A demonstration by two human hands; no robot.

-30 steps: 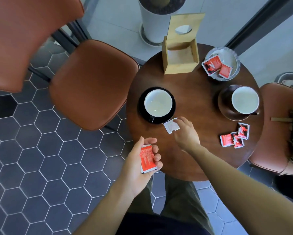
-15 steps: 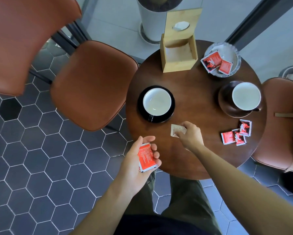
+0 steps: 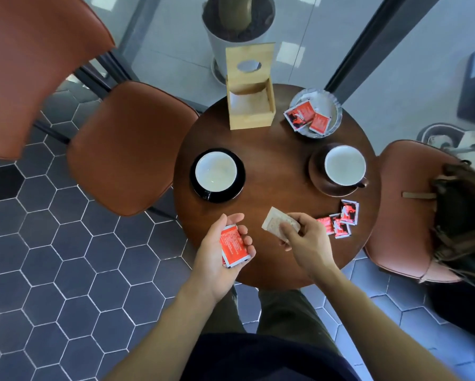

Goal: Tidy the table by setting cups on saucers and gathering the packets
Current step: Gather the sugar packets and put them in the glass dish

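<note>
Packet-gathering step under way. Left hand [image 3: 222, 251] cradles red packets [image 3: 232, 244]; right hand [image 3: 303, 240] pinches pale packet [image 3: 276, 222] above table [image 3: 275, 166] edge. Next, likely: add it to stack, then reach loose packets [image 3: 339, 220] right of right hand.

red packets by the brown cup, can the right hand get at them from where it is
Probably yes. The loose red packets lie just beside the right hand with bare table between them, but its fingers are already pinching a pale packet.

The right hand [image 3: 303, 237] hides part of the pale packet [image 3: 275, 223], perhaps crumpled.
</note>
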